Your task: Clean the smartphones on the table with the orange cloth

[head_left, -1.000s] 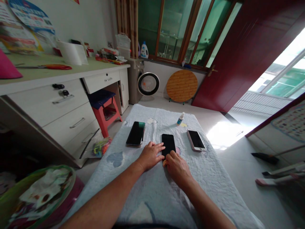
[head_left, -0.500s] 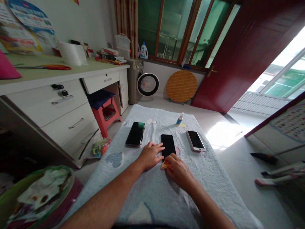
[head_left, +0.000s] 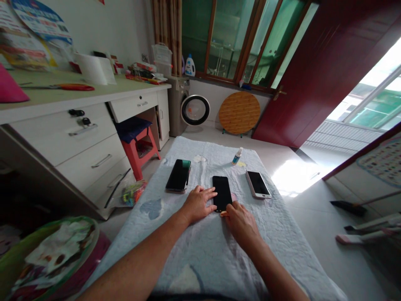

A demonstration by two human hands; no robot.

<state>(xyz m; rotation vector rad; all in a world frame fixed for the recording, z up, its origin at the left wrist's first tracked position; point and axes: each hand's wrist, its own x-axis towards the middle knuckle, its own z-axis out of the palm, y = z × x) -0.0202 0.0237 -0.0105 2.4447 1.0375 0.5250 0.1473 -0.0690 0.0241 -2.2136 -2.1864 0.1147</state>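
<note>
At the middle of the pale blue quilted cloth point(head_left: 200, 251) covering the low counter lay the slim black glass-fronted phone point(head_left: 222, 193), screen up and dark. The left hand point(head_left: 197, 205) rested flat beside it, fingers spread, their tips touching the phone's left edge to steady it. The right hand point(head_left: 241, 221) sat at the phone's near end, its grip pressed together on a small orange wiping cloth point(head_left: 223, 213), of which only a scrap showed. To wipe well, I judged, the left hand should pin the phone firmly while the cloth ran in straight, light strokes along the glass, edge to edge. The phone's long axis ran away from the person, near end at the hands, far end pointing toward a small white spray bottle point(head_left: 237, 156), leaning slightly leftward.
</note>
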